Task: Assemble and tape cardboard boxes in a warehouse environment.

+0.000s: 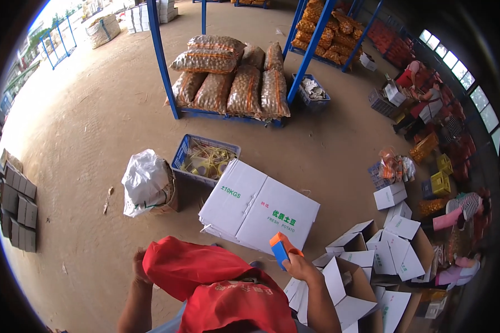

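A blocky orange-and-blue hand tool [283,250], smooth as plastic, is held in the right hand [301,267], its fingers wrapped around it, just above the near right corner of a stack of flattened white cartons [249,213]. The left hand [140,266] is at the edge of a loose, creased red apron [225,291]; its fingers are mostly hidden, so I cannot tell whether they are apart or clamped on the cloth. The top carton is matt, folded board with a seam across its middle, printed in green with a small red mark; pale lettering also runs across the apron. To the right lie several open cartons [333,286], white outside and brown inside, some with green print, overlapping too much to count. Beyond the stack, one blue plastic crate [194,176] holds tangled yellowish strips, and beside it a crinkled white plastic bag [144,180] slumps over a brown container [170,197]. Farther off, four bulging mesh sacks [244,91] with orange bands form the front row of a pile between blue metal posts [163,61], with two more lying across the top left, and along the right side at least four people [430,105] are among crates and sacks
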`<state>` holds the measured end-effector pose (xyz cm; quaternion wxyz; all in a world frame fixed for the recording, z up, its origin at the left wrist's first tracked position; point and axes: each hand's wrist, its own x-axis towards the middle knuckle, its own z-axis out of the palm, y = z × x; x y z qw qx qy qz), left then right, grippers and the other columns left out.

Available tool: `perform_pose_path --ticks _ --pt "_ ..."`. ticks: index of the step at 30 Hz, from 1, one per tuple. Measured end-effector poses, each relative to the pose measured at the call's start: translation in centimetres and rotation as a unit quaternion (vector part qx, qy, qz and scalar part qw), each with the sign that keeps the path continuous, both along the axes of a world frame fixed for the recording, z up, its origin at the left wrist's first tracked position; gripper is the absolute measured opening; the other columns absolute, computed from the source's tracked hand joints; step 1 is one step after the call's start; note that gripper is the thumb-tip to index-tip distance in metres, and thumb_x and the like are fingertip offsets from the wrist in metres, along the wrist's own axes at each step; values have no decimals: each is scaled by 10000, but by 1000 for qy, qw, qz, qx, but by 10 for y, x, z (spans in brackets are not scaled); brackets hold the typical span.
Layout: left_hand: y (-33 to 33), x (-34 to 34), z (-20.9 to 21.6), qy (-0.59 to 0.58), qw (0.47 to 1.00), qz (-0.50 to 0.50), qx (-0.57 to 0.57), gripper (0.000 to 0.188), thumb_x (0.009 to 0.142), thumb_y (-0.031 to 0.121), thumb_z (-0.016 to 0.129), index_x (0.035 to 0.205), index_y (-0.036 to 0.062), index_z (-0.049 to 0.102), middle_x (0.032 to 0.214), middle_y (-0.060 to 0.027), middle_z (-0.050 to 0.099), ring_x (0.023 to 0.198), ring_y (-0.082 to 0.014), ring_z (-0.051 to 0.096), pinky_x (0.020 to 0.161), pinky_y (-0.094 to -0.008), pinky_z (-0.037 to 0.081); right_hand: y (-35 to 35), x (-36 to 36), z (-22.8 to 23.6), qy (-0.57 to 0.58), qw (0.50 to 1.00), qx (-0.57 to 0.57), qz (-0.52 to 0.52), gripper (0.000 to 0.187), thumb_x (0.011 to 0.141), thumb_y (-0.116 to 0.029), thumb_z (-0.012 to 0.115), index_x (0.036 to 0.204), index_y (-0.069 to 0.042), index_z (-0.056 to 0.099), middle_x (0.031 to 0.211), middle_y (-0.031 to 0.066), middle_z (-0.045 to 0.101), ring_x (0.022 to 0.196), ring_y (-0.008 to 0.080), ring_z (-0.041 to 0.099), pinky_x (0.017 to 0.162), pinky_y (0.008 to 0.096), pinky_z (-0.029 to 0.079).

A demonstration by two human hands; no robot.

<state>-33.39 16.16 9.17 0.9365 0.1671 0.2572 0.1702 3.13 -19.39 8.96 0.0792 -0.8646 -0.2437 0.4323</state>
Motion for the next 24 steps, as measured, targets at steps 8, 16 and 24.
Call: perform_pose_path --ticks 8,16,24 --pt "-50 -64 -156 -225 885 -167 -372 581 1019 407 564 1440 7 556 1469 -207 595 1350 -344 582 1169 -514 436 27 -4 8 16 1000 4 11 516 970 -405 497 1183 45 635 1177 338 678 1134 488 655 995 565 486" --pt "-73 -65 -225 -129 931 -278 -200 563 1094 423 470 1488 24 514 1481 -157 595 1325 -279 603 1165 -462 454 23 -4 -1 -1 999 25 37 510 965 -408 488 1136 44 653 1139 343 683 1108 510 652 985 566 495" --pt "-75 22 -190 98 967 -225 -72 770 1046 651 429 1498 34 512 1466 -167 608 1326 -310 603 1167 -470 455 5 3 -19 11 999 18 46 499 990 -414 487 1179 28 624 1183 313 679 1130 457 659 970 516 500"
